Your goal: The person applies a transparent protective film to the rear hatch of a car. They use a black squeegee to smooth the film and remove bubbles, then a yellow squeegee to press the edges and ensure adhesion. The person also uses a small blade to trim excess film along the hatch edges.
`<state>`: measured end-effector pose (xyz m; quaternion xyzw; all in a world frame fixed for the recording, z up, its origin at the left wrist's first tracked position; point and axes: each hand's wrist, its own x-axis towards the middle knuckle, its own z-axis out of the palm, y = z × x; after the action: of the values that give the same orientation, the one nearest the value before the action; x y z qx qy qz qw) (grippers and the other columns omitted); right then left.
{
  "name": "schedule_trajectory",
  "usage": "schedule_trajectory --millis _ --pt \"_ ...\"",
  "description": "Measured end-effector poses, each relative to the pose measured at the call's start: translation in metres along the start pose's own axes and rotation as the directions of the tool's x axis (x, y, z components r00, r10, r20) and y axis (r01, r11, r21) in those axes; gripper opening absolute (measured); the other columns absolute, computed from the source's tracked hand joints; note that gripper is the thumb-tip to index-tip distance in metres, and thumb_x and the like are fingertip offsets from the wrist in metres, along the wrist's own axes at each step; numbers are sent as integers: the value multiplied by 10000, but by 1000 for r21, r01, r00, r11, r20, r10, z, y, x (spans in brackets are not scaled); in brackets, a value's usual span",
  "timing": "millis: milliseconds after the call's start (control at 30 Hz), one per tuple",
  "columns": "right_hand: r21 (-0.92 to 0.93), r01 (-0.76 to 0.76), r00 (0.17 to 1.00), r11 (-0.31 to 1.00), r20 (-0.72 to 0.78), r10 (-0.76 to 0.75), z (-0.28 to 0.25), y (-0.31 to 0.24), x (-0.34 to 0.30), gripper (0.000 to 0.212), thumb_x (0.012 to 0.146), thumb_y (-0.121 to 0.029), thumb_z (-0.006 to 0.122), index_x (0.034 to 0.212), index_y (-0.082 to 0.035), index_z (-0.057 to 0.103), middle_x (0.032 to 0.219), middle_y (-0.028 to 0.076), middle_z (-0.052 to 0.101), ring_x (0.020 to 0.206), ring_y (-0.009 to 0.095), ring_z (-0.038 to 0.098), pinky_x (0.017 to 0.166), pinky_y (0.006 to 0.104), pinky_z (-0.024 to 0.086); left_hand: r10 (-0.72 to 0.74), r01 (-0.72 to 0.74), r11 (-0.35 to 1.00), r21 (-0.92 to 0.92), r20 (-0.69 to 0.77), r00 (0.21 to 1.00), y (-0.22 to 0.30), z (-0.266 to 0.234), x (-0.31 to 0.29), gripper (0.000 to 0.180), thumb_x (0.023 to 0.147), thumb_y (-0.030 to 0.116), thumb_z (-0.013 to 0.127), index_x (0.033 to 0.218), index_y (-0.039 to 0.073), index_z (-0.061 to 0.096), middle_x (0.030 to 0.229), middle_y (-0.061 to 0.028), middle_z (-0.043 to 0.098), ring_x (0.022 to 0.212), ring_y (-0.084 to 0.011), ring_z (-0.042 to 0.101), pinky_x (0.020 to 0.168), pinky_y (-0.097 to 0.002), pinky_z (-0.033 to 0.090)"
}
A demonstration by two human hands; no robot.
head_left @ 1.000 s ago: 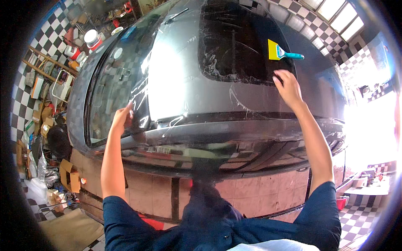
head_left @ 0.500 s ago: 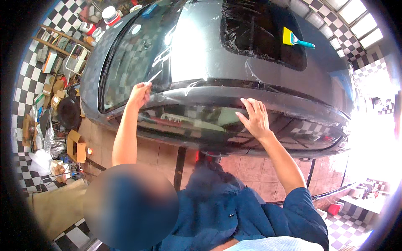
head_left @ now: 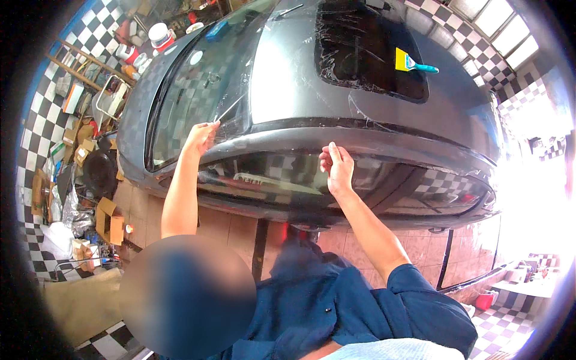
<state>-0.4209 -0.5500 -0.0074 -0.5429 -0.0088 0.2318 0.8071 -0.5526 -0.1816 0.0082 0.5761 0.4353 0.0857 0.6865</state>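
Observation:
A dark grey car (head_left: 294,84) lies across the view in front of me. My left hand (head_left: 203,137) is closed on a thin, pale, pointed tool (head_left: 230,108), over the car near the lower corner of the windshield (head_left: 186,96). Its exact kind is too fine to tell. Beside the roof edge, above the side window (head_left: 270,171), is my right hand (head_left: 339,168), its fingers curled in. Whether it pinches something, I cannot make out. Clear wrinkled film (head_left: 366,111) shows on the roof and around the dark sunroof (head_left: 360,54).
A yellow squeegee with a teal handle (head_left: 414,63) rests on the sunroof. A thin dark stick-like thing (head_left: 289,11) lies at the roof's front. Buckets (head_left: 159,35), a ladder (head_left: 72,66) and cardboard boxes (head_left: 109,222) crowd the left. A white table (head_left: 525,282) stands at the right.
My right hand has moved left along the roof edge, its spread fingers now curled in. My left hand stays near the windshield corner with the pointed tool. The view has shifted slightly.

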Motion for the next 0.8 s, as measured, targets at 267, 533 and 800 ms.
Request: schedule_trajectory --millis 267,533,800 --pt "-109 9 996 994 -89 -19 10 -22 -13 276 922 -246 560 798 -4 606 650 42 572 510 81 479 428 220 366 134 -134 991 -4 -20 991 20 5 -21 222 826 237 703 743 109 542 568 75 442 418 -11 382 358 -166 263" --pt "-22 70 995 997 -67 -71 20 -36 -19 277 916 -272 563 785 -31 600 629 11 552 508 65 472 425 199 339 214 -212 971 -106 2 977 20 -3 -20 237 819 257 713 754 104 544 574 65 424 392 -25 309 348 -205 208" --pt "-76 20 996 997 -90 -27 14 -21 -21 279 924 -262 560 764 -36 592 612 6 544 479 61 465 409 192 340 127 -129 990 -55 -36 991 -3 1 -17 244 839 240 691 709 104 537 543 52 441 372 -24 338 324 -205 203"
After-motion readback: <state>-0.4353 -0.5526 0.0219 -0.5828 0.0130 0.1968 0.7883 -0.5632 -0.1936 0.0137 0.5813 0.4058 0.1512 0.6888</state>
